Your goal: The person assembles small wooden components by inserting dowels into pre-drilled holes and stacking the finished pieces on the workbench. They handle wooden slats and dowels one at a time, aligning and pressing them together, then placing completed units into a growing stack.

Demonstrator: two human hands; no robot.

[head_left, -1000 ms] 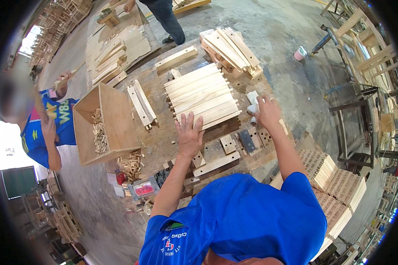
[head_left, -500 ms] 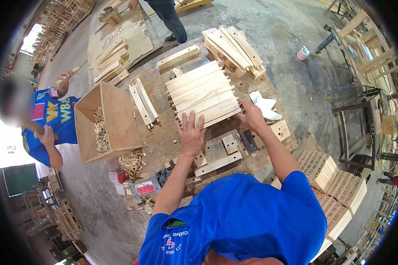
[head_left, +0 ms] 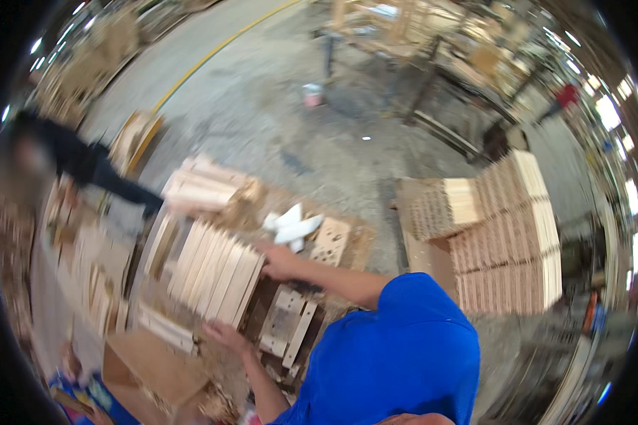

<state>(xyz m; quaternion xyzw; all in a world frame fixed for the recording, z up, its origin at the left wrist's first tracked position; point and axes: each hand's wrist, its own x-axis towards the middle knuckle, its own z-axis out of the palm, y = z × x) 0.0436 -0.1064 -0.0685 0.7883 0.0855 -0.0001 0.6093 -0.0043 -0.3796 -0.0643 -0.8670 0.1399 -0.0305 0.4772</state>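
Note:
The picture is blurred by motion. A row of pale wooden slats (head_left: 216,273) lies side by side on the workbench (head_left: 354,237). My left hand (head_left: 223,333) rests with fingers spread at the row's near edge, beside small wooden blocks (head_left: 287,326). At the row's right end, my right hand (head_left: 276,258) touches the last slat; the blur hides whether its fingers grip it. A white glove or cloth (head_left: 294,227) lies just beyond that hand, next to a perforated wooden block (head_left: 331,241).
A second pile of slats (head_left: 205,188) sits behind the row. Tall stacks of wooden panels (head_left: 503,234) stand at the right. A person in dark clothes (head_left: 71,159) is at the left, an open wooden box (head_left: 156,365) at the lower left.
My head has swung, so the bench now sits lower left and tilted. My right hand moved from the bench's right side to the end of the slat row. My left hand is at the row's near edge.

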